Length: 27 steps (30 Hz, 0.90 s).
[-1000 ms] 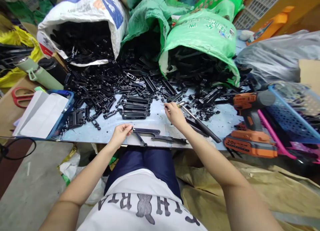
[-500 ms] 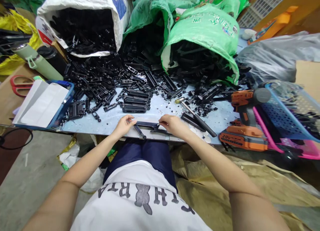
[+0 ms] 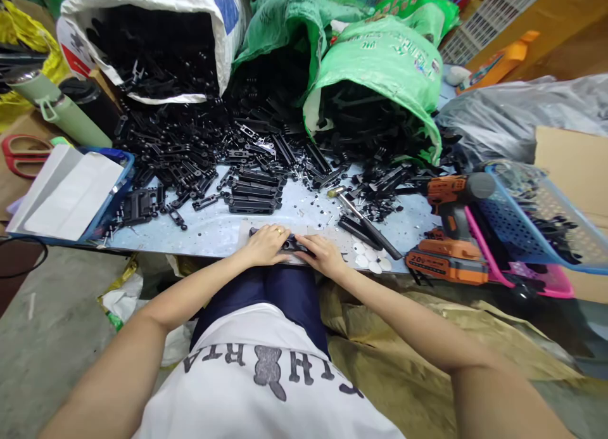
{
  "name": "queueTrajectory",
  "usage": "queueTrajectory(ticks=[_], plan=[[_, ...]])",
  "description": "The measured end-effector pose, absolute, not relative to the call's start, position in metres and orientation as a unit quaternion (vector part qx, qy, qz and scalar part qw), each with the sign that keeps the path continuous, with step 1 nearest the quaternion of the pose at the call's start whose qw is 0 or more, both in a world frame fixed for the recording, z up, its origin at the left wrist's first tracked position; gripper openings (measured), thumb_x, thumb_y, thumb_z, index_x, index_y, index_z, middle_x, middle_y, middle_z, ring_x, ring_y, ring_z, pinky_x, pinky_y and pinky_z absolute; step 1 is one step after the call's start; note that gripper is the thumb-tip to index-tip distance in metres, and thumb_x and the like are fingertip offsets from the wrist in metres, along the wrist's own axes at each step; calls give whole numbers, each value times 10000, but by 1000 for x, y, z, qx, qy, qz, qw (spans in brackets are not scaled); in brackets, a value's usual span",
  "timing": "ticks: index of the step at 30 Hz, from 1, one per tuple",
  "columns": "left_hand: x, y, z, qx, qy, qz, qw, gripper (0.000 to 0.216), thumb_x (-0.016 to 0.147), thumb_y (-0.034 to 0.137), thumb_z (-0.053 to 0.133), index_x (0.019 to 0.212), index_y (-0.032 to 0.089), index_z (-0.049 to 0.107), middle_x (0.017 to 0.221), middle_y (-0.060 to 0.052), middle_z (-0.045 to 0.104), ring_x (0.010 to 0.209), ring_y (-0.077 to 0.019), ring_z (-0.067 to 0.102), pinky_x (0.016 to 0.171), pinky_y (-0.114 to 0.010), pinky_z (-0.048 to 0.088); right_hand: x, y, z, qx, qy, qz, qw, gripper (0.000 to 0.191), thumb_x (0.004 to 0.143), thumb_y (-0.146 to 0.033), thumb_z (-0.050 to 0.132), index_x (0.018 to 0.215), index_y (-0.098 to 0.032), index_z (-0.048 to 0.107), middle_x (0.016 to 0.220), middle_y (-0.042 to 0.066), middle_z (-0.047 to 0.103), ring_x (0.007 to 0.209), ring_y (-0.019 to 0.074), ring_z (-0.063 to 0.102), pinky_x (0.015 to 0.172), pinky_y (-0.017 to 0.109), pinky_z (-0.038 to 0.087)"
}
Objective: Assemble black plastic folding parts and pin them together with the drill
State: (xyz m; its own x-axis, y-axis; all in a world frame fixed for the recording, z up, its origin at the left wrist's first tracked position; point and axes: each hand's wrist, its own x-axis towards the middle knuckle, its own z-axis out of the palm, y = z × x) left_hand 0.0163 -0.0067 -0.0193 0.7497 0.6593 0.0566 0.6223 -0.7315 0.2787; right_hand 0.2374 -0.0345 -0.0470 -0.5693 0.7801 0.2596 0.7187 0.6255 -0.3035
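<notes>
My left hand (image 3: 266, 243) and my right hand (image 3: 322, 254) meet at the near edge of the pale blue table (image 3: 209, 227). Both are closed over a long black plastic part (image 3: 289, 243) that lies flat between them; only a short middle stretch of it shows. Just beyond my hands sits a neat stack of the same black parts (image 3: 253, 194). A screwdriver with a black shaft (image 3: 367, 223) lies to the right of my right hand, beside a few small white discs (image 3: 369, 259).
A big heap of loose black parts (image 3: 199, 151) covers the table's far half, spilling from a white sack (image 3: 156, 40) and green sacks (image 3: 380, 65). An orange cordless drill (image 3: 449, 227) and blue basket (image 3: 532, 220) stand right; a blue tray with papers (image 3: 66, 195), scissors (image 3: 21, 155) and a green bottle (image 3: 57, 106) left.
My right hand left the scattered parts near the screwdriver and came back to the table edge. Both hands then drew together over the black part, covering most of it.
</notes>
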Motion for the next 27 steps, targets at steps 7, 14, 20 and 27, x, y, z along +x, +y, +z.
queueTrajectory(ticks=[7,14,20,27], plan=[[9,-5,-24,946,314,72,43,568,884,445,431,1306,68,384,1206,-194,526,1058,-273,518,890,-370,362,247,-28,-37,-438,-894,-35,84,457,881,-515,432,1108,-159,607,888,117,647,793,217,578,662,315,429],[-8,-13,-6,911,336,211,115,502,918,455,284,684,146,603,625,-92,587,597,-176,559,585,-296,405,243,-43,13,-378,-913,19,154,567,877,-613,319,576,-187,541,520,46,512,486,148,465,488,288,276],[-18,-94,50,820,209,418,331,589,937,457,90,615,194,508,516,-41,529,471,-122,480,499,-269,370,185,-90,45,-151,-842,364,369,526,920,-564,202,644,-212,479,493,5,441,464,135,440,477,285,324],[-6,-92,15,797,289,502,169,825,840,669,4,957,179,659,788,-115,650,785,-200,607,687,-329,468,97,-59,-14,-378,-643,317,586,452,888,-513,87,1033,-265,436,1062,124,491,931,243,535,793,465,450]])
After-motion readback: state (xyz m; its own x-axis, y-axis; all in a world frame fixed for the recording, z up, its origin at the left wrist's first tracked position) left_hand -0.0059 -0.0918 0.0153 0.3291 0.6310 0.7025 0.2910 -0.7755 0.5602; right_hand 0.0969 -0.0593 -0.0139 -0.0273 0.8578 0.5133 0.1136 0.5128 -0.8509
